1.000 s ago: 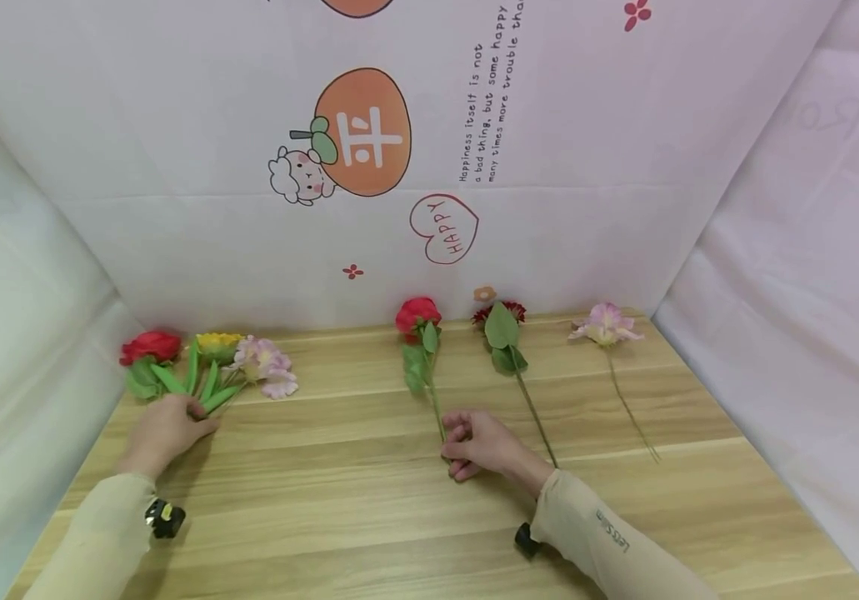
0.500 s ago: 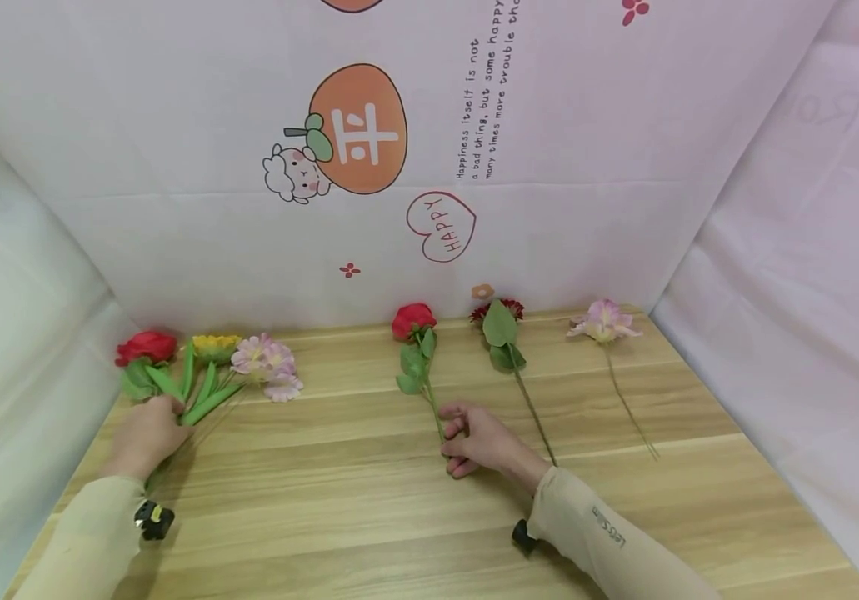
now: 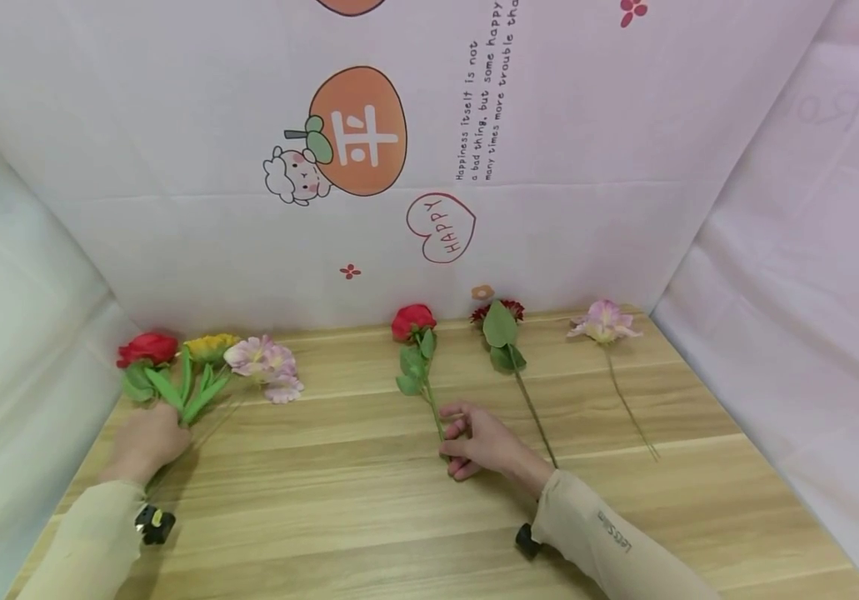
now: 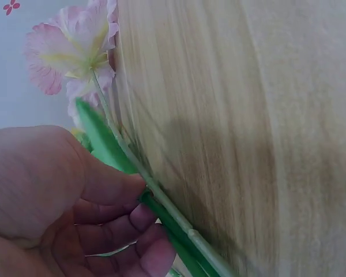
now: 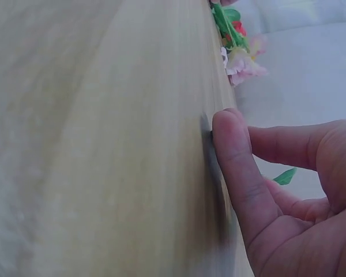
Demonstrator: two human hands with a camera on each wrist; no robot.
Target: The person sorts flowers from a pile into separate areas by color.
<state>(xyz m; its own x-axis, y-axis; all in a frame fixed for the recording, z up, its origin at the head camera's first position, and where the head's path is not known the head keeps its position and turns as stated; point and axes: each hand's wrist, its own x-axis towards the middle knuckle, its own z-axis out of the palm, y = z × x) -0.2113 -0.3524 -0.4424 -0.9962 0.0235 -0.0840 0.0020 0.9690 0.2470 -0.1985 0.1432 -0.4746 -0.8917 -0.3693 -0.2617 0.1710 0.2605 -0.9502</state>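
On the left of the table, my left hand (image 3: 146, 442) pinches the green stem (image 4: 172, 226) of the yellow flower (image 3: 210, 347), whose long green leaves (image 3: 200, 400) fan out above my fingers. A red rose (image 3: 147, 348) lies on its left, and a pink-and-white flower (image 3: 264, 363) on its right. That pink flower's thin stem (image 4: 118, 135) runs alongside the held one in the left wrist view. Near the middle, my right hand (image 3: 485, 442) pinches the lower stem of another red rose (image 3: 414, 322). The stem's lower end is hidden by my fingers.
Right of my right hand lie a dark red flower (image 3: 501, 325) with broad leaves and a pale pink flower (image 3: 604, 322) on a thin stem. The wooden table (image 3: 339, 500) meets a printed white cloth (image 3: 249, 267) at the back, with white cloth on both sides.
My left hand has moved slightly left and toward me on the stem. The yellow flower has shifted left. The middle rose has turned a little, and its lower leaves show spread apart.
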